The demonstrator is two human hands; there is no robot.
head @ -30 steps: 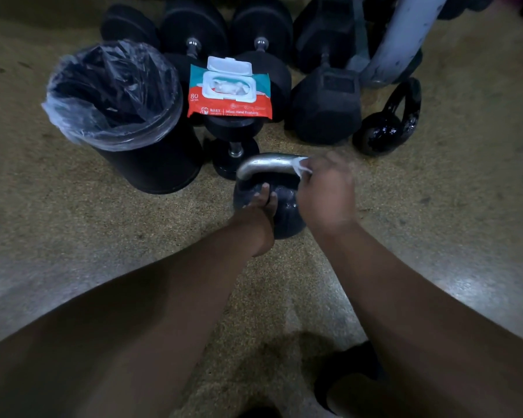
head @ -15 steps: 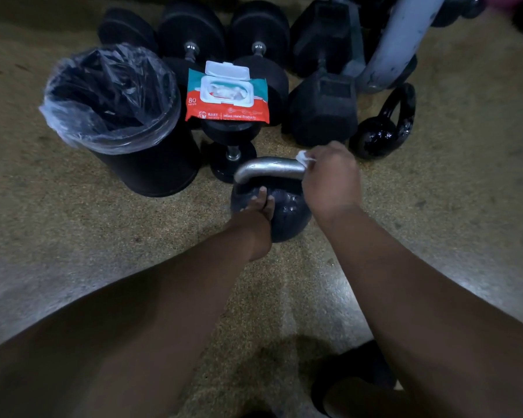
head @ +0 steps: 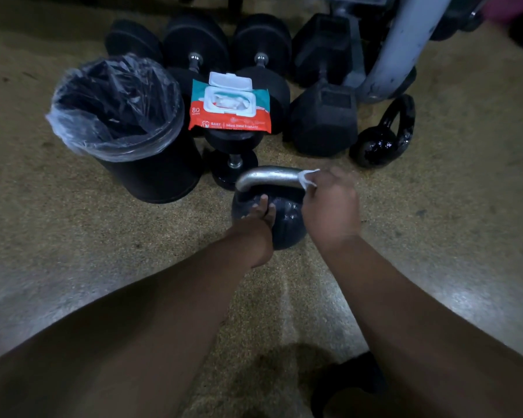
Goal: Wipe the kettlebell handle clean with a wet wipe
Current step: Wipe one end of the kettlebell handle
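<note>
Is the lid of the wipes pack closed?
No, the white lid of the wipes pack is flipped up, and wipes show in the opening.

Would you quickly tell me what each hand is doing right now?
Left hand: open, resting on the kettlebell.
Right hand: closed on the wet wipe at the handle.

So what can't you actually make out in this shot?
- Head view: the right end of the kettlebell handle and most of the wet wipe, covered by the right hand.
- Left hand: its palm, turned against the kettlebell.
- Wipes pack: small print, too small.
- Bin: contents, dark liner.
</note>
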